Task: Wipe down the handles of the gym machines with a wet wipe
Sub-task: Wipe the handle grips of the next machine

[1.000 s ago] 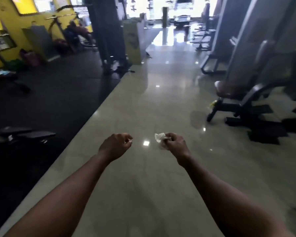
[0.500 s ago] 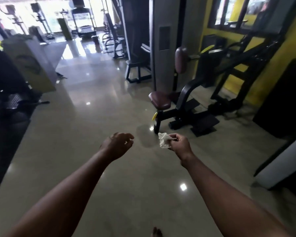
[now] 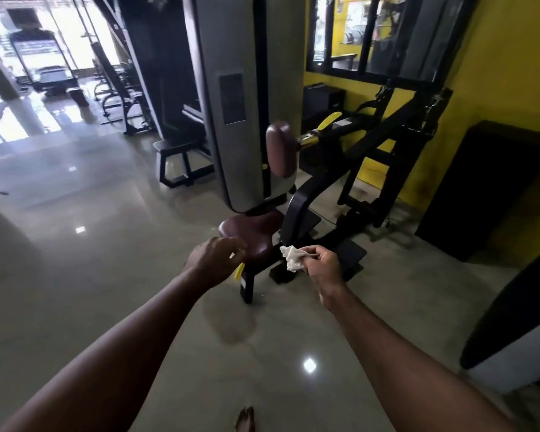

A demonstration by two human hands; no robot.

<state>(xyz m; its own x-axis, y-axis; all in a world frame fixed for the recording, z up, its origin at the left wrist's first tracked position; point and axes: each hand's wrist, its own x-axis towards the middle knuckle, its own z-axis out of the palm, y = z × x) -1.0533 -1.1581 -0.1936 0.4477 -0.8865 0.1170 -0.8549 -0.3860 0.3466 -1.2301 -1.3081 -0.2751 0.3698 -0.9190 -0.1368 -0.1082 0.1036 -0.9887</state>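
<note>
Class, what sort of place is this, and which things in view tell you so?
Most likely a gym: a weight machine with a maroon seat and pad, plus what looks like a treadmill farther back.

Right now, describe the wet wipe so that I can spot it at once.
Find the tall grey weight tower at centre; below it sits a maroon seat. Just right of that seat, the right hand pinches the wet wipe: a crumpled white wad, bright against the black frame.
</note>
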